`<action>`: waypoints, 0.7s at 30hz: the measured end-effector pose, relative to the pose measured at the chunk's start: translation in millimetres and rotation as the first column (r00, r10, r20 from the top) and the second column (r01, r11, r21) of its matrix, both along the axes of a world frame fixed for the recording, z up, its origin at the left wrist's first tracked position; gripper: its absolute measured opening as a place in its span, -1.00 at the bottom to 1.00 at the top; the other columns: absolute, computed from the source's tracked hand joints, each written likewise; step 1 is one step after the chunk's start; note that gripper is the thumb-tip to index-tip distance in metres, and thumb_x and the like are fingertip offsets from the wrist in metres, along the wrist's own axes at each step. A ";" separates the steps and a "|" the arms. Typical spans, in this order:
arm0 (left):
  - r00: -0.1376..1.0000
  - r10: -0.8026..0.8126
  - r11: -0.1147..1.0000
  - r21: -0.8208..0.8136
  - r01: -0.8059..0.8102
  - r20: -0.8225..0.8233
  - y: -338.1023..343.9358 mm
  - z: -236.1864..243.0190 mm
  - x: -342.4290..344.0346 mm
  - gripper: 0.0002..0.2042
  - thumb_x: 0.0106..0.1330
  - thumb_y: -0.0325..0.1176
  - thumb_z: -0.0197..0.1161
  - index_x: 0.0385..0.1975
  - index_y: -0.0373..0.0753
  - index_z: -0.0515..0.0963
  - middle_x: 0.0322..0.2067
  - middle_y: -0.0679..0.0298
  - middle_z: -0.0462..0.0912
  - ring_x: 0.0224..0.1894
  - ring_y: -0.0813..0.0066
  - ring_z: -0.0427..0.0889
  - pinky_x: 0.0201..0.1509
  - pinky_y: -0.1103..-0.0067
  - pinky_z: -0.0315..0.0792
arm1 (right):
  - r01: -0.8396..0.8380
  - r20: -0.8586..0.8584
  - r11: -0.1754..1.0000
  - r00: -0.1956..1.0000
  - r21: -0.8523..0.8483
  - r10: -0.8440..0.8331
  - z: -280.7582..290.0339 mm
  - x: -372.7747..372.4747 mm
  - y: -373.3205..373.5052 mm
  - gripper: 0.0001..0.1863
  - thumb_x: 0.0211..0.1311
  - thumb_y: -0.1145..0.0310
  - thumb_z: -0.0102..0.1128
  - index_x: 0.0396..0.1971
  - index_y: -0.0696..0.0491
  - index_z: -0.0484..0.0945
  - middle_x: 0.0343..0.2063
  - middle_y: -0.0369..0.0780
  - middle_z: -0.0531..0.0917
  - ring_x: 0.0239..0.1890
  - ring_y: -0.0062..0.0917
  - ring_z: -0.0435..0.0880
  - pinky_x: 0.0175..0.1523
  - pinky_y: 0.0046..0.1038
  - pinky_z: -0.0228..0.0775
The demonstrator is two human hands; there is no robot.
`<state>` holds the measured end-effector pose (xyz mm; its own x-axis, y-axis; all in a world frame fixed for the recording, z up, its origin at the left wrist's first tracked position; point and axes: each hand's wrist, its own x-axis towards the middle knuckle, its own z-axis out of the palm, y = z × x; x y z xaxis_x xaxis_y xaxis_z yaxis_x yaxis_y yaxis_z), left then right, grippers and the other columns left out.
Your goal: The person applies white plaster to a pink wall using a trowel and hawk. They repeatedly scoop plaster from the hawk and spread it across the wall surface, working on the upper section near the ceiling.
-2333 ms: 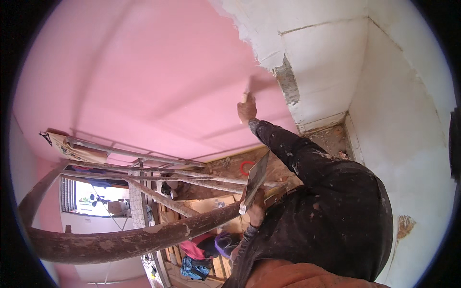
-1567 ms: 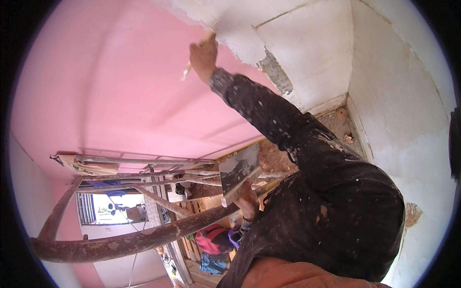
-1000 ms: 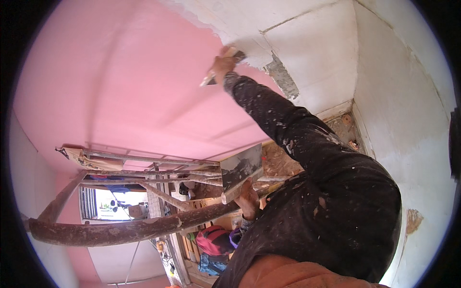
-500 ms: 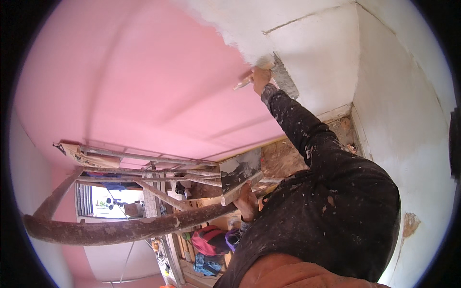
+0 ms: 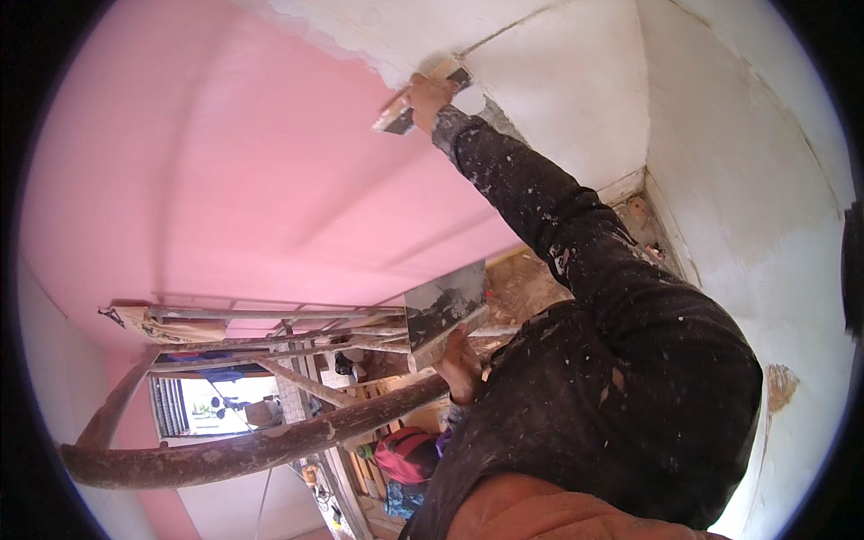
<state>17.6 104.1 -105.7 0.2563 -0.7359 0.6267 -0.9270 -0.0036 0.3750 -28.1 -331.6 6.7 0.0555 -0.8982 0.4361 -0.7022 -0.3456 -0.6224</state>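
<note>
My right hand (image 5: 433, 97), on a paint-spattered dark sleeve, is wrapped round a wide-bladed filling knife (image 5: 393, 117), raised against the wall where pink paint (image 5: 261, 153) meets rough white filler (image 5: 360, 36). A grey bare patch (image 5: 499, 121) shows just beside it, partly behind the arm. Lower down, my left hand (image 5: 456, 364) grips the pale handle of a flat grey board (image 5: 445, 301) smeared with darker marks and held near my body.
A rusty tubular scaffold (image 5: 252, 445) with a curved rail spans the lower left, a cream sack (image 5: 175, 324) on its bars. Below lie a pink-and-black bag (image 5: 405, 454) and wooden slats. A window (image 5: 216, 405) is at left; a white wall (image 5: 747, 198) rises at right.
My right hand and knife have gone back and forth along the paint edge, moving up and leftward in the last half second. My left hand keeps the board about where it was.
</note>
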 end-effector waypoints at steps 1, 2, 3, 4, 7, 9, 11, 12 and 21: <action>1.000 -0.020 1.000 -0.007 0.020 -0.013 -0.6 -0.9 -1.0 -0.82 0.11 -0.70 0.27 -0.31 -0.31 0.64 -0.33 0.00 0.66 -0.29 0.12 0.65 -0.14 0.40 0.52 | 0.001 -0.004 1.000 1.000 -0.003 -0.001 10.5 -1.8 1.4 -0.73 0.18 0.28 0.21 -0.16 0.05 0.47 -0.33 -0.20 0.66 -0.14 -0.31 0.65 -0.10 -0.12 0.31; 0.999 -0.040 0.999 -0.017 0.040 -0.026 -3.3 2.7 -3.6 -0.83 0.12 -0.70 0.26 -0.33 -0.32 0.64 -0.33 0.00 0.65 -0.29 0.13 0.65 -0.15 0.41 0.52 | 0.002 -0.010 1.000 1.000 -0.009 -0.002 22.6 -2.5 0.2 -0.74 0.17 0.29 0.22 -0.17 0.04 0.48 -0.32 -0.21 0.66 -0.13 -0.31 0.65 -0.09 -0.12 0.31; 0.998 -0.046 0.999 -0.002 0.046 -0.035 -5.0 1.3 -4.0 -0.84 0.13 -0.69 0.25 -0.32 -0.32 0.63 -0.33 0.01 0.65 -0.29 0.15 0.65 -0.15 0.43 0.52 | 0.006 -0.015 1.000 1.000 -0.015 -0.006 35.3 -7.0 -1.6 -0.75 0.16 0.30 0.22 -0.19 0.03 0.48 -0.30 -0.21 0.66 -0.11 -0.30 0.64 -0.08 -0.11 0.30; 0.998 -0.052 0.999 0.015 0.052 -0.045 -6.2 -0.3 -4.2 -0.85 0.14 -0.67 0.24 -0.32 -0.32 0.63 -0.32 0.02 0.65 -0.28 0.18 0.64 -0.15 0.44 0.51 | -0.074 -0.008 0.997 0.997 -0.001 0.074 48.5 -13.6 -4.9 -0.59 0.11 0.33 0.26 -0.04 0.07 0.43 -0.17 -0.17 0.63 -0.02 -0.25 0.60 0.06 0.00 0.23; 0.915 -0.047 0.999 -0.009 0.047 -0.400 -3.9 -10.2 6.1 -0.86 0.20 -0.60 0.23 -0.25 -0.34 0.60 -0.29 0.12 0.63 -0.25 0.28 0.62 -0.13 0.49 0.49 | -0.123 -0.221 0.989 0.970 -0.088 0.101 103.3 -3.1 -0.9 -0.49 0.05 0.37 0.30 0.05 0.12 0.43 -0.09 -0.12 0.62 0.04 -0.19 0.57 0.21 0.11 0.13; 0.383 -0.215 0.973 -0.231 0.003 -0.898 -17.8 -19.5 2.2 -0.82 0.23 -0.53 0.23 -0.17 -0.36 0.56 -0.25 0.19 0.61 -0.21 0.36 0.59 -0.11 0.52 0.48 | -0.043 0.294 0.922 0.941 -0.384 0.166 107.6 -8.6 10.5 -0.69 0.10 0.43 0.21 -0.13 0.17 0.51 -0.29 -0.12 0.64 -0.14 -0.25 0.62 0.04 -0.11 0.36; 0.543 -0.032 0.999 -0.039 -0.001 -0.839 -19.8 -14.8 9.1 -0.75 0.26 -0.45 0.22 -0.09 -0.36 0.50 -0.18 0.23 0.57 -0.15 0.42 0.56 -0.04 0.51 0.46 | -0.117 0.679 0.885 0.598 -0.451 0.425 114.5 -23.0 24.4 -0.76 0.13 0.44 0.17 -0.19 0.18 0.51 -0.36 -0.15 0.62 -0.21 -0.38 0.62 -0.09 -0.27 0.45; 0.496 -0.034 0.998 -0.052 -0.022 -0.868 -23.9 -3.1 6.2 -0.73 0.28 -0.42 0.21 -0.06 -0.36 0.48 -0.15 0.23 0.55 -0.12 0.43 0.55 -0.02 0.50 0.45 | -0.165 0.712 0.831 0.445 -0.531 0.543 116.7 -27.9 37.3 -0.78 0.15 0.44 0.14 -0.21 0.20 0.50 -0.39 -0.17 0.62 -0.24 -0.45 0.61 -0.15 -0.34 0.48; -0.567 -0.330 0.919 -0.394 -0.010 -0.755 -101.9 59.7 -23.6 -0.67 0.41 -0.20 0.02 0.02 -0.27 0.42 -0.06 0.15 0.56 -0.03 0.27 0.59 0.07 0.34 0.51 | -0.939 0.097 -0.030 -0.067 -0.342 0.993 8.4 -156.3 135.0 -0.52 0.20 0.26 0.26 0.15 -0.03 0.50 -0.19 -0.21 0.53 -0.10 -0.37 0.42 0.05 -0.29 0.30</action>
<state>-6.0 2.1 -46.0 0.3781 -0.8963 -0.2319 0.8344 0.2214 0.5048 -184.4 -196.6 15.1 0.6930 0.0323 0.7202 0.5814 -0.6158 -0.5318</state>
